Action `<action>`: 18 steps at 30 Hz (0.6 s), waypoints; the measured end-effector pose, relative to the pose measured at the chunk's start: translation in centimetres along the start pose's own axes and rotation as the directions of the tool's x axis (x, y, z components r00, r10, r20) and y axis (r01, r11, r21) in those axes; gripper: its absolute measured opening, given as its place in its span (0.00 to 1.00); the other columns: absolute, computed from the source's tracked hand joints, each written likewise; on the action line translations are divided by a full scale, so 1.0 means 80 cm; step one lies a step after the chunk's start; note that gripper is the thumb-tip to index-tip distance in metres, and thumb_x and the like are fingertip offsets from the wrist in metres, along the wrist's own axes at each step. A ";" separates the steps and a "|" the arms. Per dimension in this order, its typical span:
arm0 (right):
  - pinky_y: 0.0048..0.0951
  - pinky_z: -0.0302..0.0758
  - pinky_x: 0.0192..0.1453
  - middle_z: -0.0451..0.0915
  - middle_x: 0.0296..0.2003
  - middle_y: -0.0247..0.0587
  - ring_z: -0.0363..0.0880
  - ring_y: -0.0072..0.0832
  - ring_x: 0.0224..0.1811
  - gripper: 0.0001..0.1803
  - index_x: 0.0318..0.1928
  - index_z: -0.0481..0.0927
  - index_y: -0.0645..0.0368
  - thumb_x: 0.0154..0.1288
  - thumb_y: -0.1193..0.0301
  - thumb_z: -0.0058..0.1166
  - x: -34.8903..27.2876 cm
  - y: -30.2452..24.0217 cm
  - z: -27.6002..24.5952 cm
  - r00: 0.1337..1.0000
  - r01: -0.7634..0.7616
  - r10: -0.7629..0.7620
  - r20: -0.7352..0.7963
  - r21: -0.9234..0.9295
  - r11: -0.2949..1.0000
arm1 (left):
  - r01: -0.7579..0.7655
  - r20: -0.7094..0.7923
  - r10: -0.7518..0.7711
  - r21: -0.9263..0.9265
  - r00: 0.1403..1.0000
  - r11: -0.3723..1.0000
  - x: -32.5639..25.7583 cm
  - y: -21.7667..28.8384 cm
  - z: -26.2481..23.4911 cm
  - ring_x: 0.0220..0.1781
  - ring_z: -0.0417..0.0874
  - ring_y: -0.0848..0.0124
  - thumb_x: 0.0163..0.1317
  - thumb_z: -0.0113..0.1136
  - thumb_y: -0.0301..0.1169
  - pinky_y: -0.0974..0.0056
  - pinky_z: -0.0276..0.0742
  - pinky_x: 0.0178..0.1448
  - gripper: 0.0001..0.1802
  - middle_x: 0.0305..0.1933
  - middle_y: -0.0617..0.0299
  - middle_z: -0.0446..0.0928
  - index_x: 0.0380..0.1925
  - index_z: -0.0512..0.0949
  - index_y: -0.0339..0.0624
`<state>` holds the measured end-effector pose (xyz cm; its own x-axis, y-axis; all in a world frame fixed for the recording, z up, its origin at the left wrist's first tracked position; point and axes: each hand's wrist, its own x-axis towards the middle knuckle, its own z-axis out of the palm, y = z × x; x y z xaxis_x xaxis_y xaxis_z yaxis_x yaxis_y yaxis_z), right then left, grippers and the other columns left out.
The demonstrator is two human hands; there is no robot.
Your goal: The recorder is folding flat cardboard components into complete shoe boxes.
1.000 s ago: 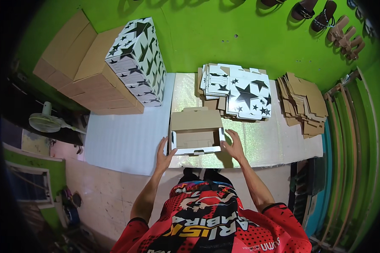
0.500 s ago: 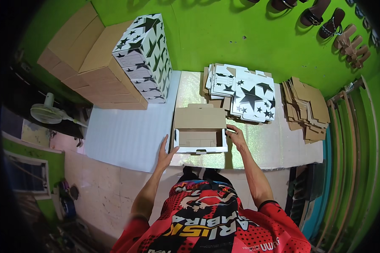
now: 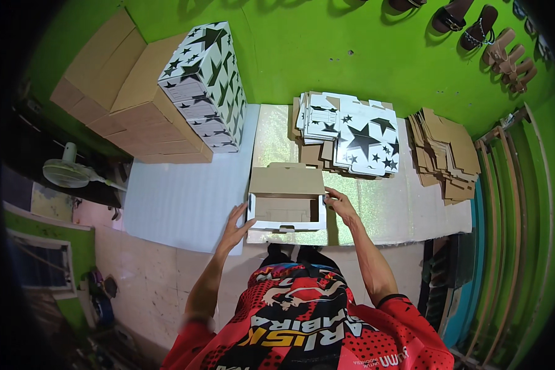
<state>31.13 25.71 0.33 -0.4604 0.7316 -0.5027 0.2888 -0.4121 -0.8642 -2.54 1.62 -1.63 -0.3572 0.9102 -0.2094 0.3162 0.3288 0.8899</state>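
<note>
A small cardboard box (image 3: 287,226), white outside and brown inside, stands on the table's near part with its top open. Its brown lid (image 3: 287,181) is folded back at the far side, and no contents show inside. At the box's left side is my left hand (image 3: 234,229), its fingers along the wall and its thumb at the front corner. My right hand (image 3: 341,206) grips the right side near the lid's hinge; some of its fingertips are hidden. Between them, both hands hold the box.
Flat white star-printed box blanks (image 3: 367,139) lie stacked behind the box. Brown cardboard blanks (image 3: 447,154) are piled to the right. Folded star-printed boxes (image 3: 219,86) and brown boxes (image 3: 148,123) rise at the back left. A small fan (image 3: 68,169) stands beyond the table's left edge.
The open box has shifted a little toward me and slightly left, with both hands still at its sides. The view has also moved slightly.
</note>
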 end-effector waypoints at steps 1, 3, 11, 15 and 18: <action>0.28 0.76 0.57 0.82 0.54 0.35 0.80 0.23 0.51 0.33 0.73 0.78 0.50 0.67 0.78 0.60 -0.002 0.001 -0.001 0.999 0.026 -0.026 -0.036 0.003 1.000 | -0.022 -0.016 0.022 0.009 1.000 1.000 0.002 0.004 0.003 0.87 0.53 0.48 0.65 0.76 0.46 0.47 0.53 0.86 0.44 0.82 0.42 0.63 0.78 0.69 0.46; 0.28 0.77 0.56 0.82 0.54 0.38 0.81 0.24 0.49 0.29 0.67 0.82 0.50 0.65 0.79 0.61 -0.008 0.002 -0.004 0.993 0.065 -0.064 -0.101 0.003 0.998 | -0.030 -0.058 0.033 0.049 0.998 0.998 0.001 0.009 0.005 0.87 0.54 0.48 0.65 0.75 0.46 0.48 0.54 0.86 0.43 0.82 0.42 0.64 0.77 0.70 0.46; 0.23 0.74 0.44 0.85 0.37 0.30 0.78 0.17 0.41 0.14 0.53 0.86 0.60 0.68 0.79 0.59 -0.025 0.003 -0.010 0.981 0.139 -0.134 -0.138 0.026 0.990 | -0.057 -0.114 0.064 0.066 0.991 0.996 -0.008 0.015 0.008 0.84 0.61 0.50 0.71 0.70 0.45 0.51 0.59 0.84 0.38 0.79 0.44 0.68 0.76 0.71 0.43; 0.25 0.76 0.53 0.88 0.45 0.34 0.81 0.21 0.44 0.19 0.56 0.89 0.55 0.71 0.78 0.51 -0.038 0.003 -0.012 0.985 0.111 -0.119 -0.129 -0.069 0.991 | -0.025 -0.100 0.024 -0.013 0.995 1.000 -0.014 0.004 -0.002 0.87 0.55 0.54 0.76 0.61 0.38 0.54 0.53 0.86 0.35 0.84 0.47 0.60 0.79 0.66 0.44; 0.29 0.76 0.63 0.87 0.54 0.38 0.82 0.28 0.55 0.20 0.56 0.89 0.59 0.74 0.75 0.44 -0.049 0.011 -0.014 0.978 0.151 -0.159 -0.137 -0.067 0.986 | -0.068 -0.147 0.070 0.017 0.987 0.998 -0.019 0.006 -0.007 0.89 0.49 0.52 0.70 0.59 0.28 0.52 0.49 0.88 0.39 0.88 0.47 0.51 0.82 0.62 0.45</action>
<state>34.13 23.06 1.56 -0.3815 0.8549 -0.3515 0.2715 -0.2599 -0.9267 -2.39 0.26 -0.69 -0.4593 0.8842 -0.0854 0.3546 0.2706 0.8950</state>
